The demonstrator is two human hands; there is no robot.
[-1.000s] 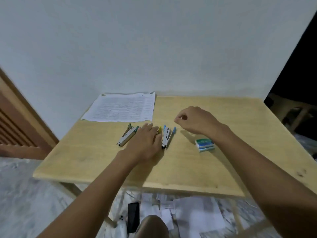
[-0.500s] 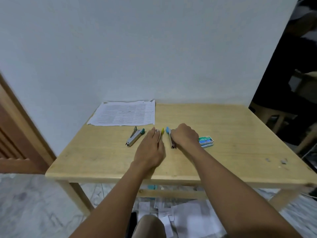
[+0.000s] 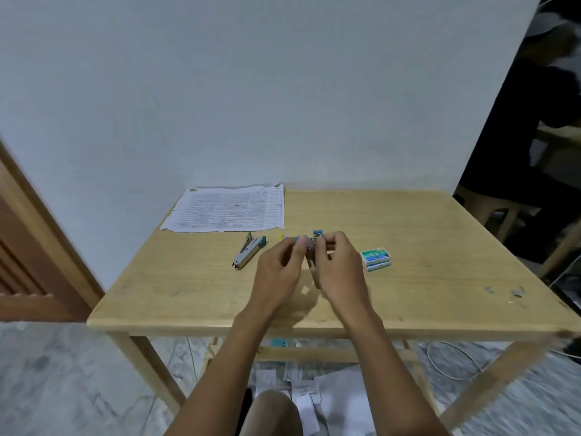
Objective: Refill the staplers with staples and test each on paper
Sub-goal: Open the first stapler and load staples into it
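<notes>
Silver stapler, blue caps, gripped between left hand and right hand.

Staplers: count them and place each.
3. The green stapler lies left of the hands. The blue stapler is gripped by the left hand and right hand. The yellow stapler, mostly hidden, peeks from behind the left hand.

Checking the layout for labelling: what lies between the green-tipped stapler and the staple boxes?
Head view: the left hand and right hand gripping a blue stapler, with a yellow-tipped stapler peeking behind.
</notes>
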